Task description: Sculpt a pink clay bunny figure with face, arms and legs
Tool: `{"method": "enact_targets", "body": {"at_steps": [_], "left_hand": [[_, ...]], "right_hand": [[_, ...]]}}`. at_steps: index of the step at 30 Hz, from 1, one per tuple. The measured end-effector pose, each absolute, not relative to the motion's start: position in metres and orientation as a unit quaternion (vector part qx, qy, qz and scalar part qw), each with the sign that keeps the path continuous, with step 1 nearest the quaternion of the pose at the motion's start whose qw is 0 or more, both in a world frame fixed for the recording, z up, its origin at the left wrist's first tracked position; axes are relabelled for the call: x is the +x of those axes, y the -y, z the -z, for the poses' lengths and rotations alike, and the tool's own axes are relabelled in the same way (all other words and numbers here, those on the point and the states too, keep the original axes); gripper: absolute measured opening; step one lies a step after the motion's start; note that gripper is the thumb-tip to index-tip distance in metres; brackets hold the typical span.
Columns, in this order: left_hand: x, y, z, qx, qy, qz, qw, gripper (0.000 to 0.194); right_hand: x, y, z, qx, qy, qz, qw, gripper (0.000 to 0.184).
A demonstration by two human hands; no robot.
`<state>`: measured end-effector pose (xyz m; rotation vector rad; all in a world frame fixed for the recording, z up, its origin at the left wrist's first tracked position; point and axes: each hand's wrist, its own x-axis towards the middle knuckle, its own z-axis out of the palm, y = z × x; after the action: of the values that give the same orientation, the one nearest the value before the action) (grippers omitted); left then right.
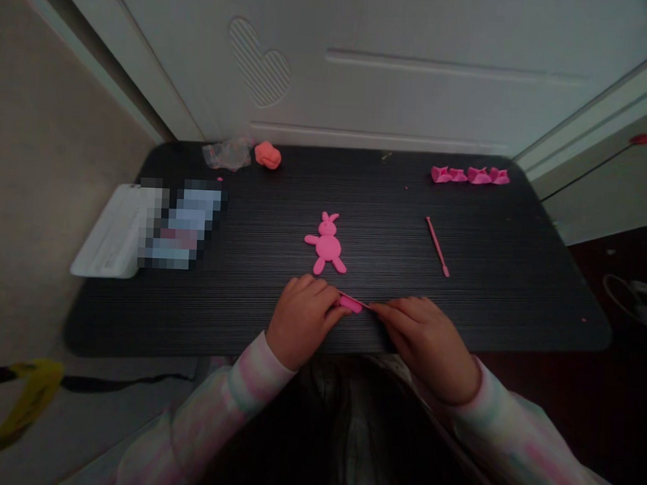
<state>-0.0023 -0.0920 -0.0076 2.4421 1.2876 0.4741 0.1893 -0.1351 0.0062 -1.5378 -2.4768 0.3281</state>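
Note:
A flat pink clay rabbit (328, 247) lies mid-table with two ears, one arm on its left side and two legs. Just below it, my left hand (303, 320) has thumb and fingers closed on a small bright pink piece of clay (351, 304). Along that clay's upper edge runs a thin pale strip or stick, whose kind I cannot make out. Its right end is pinched between the fingertips of my right hand (429, 340). Farther right lies a slim pink modelling tool (437, 247), touched by neither hand.
At the back left are a clear plastic wrapper (228, 154) and an orange clay lump (268, 155). A white box (109, 233) and a blurred-out item (188, 226) lie left. Several crumpled pink pieces (469, 175) line the back right of the black table (514, 294).

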Motion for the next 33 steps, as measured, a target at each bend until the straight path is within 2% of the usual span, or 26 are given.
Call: {"method": "enact_targets", "body": {"at_steps": [10,16,23,27,33], "left_hand": [[-0.003,0.093,0.008,0.855,-0.458,-0.166,0.178,0.025],[-0.003,0.092,0.009,0.851,-0.46,-0.169,0.19,0.023],[-0.004,0.093,0.007,0.855,-0.453,-0.163,0.193,0.03],[-0.005,0.093,0.007,0.861,-0.44,-0.154,0.202,0.023],[-0.007,0.093,0.008,0.829,-0.444,-0.24,0.241,0.018]], "right_hand": [[0.189,0.137,0.0,-0.538,0.818,-0.131,0.157,0.025],[0.187,0.139,0.001,-0.523,0.833,-0.113,0.138,0.023],[0.2,0.137,0.003,-0.59,0.777,-0.109,0.191,0.022],[0.209,0.134,0.006,-0.611,0.762,-0.091,0.194,0.02],[0.211,0.128,0.01,-0.633,0.737,-0.047,0.232,0.02]]}}
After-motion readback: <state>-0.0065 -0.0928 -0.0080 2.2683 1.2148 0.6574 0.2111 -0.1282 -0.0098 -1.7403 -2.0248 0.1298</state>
